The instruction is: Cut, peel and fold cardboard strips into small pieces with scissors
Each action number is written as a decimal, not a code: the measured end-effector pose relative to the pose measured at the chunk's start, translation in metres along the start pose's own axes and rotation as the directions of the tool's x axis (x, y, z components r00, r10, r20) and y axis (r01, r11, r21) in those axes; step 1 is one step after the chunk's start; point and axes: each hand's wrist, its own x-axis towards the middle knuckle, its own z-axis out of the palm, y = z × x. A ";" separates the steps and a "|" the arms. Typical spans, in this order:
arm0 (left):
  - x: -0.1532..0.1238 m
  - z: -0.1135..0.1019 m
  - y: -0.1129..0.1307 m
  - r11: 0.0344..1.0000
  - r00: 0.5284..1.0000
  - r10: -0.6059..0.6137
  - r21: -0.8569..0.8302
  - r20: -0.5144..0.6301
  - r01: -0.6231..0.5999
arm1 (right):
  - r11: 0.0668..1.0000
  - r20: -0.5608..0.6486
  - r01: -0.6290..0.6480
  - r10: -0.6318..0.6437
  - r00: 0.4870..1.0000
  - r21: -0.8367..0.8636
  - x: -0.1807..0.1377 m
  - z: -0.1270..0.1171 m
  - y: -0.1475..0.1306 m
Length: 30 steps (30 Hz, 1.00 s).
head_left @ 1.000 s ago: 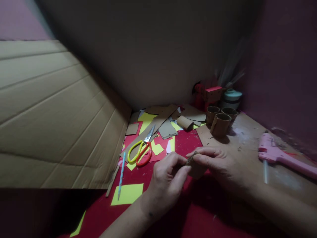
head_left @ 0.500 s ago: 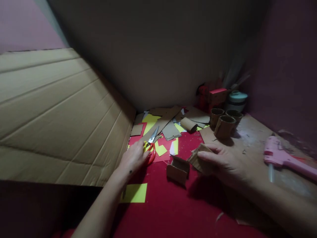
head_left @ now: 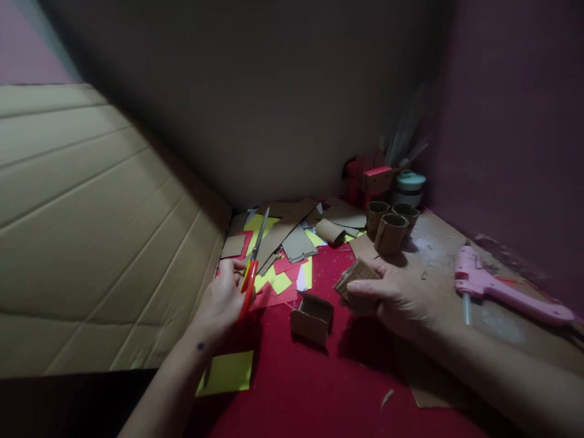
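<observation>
My left hand (head_left: 222, 302) is closed round the orange and yellow handles of a pair of scissors (head_left: 252, 265), lifted with the blades pointing up and away. My right hand (head_left: 398, 294) grips a small folded piece of brown cardboard (head_left: 354, 277) between thumb and fingers. Between the two hands a small open cardboard box (head_left: 312, 317) stands on the red sheet (head_left: 314, 383).
A large corrugated cardboard sheet (head_left: 91, 237) leans at the left. Scraps of brown, yellow and red paper (head_left: 292, 240) litter the back. Three cardboard tubes (head_left: 390, 228) and a teal-lidded jar (head_left: 408, 186) stand at the back right, a pink glue gun (head_left: 497, 286) at the right, a yellow paper (head_left: 227, 373) near me.
My left hand let go of the cardboard, reached left to the scissors and has lifted them. The small cardboard box now stands on the red sheet. My right hand keeps its cardboard piece.
</observation>
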 end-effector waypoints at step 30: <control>-0.054 -0.005 0.057 0.828 0.933 0.314 -0.532 0.177 -0.178 | 0.905 -0.095 -0.216 0.267 0.959 0.366 0.000 0.011 -0.015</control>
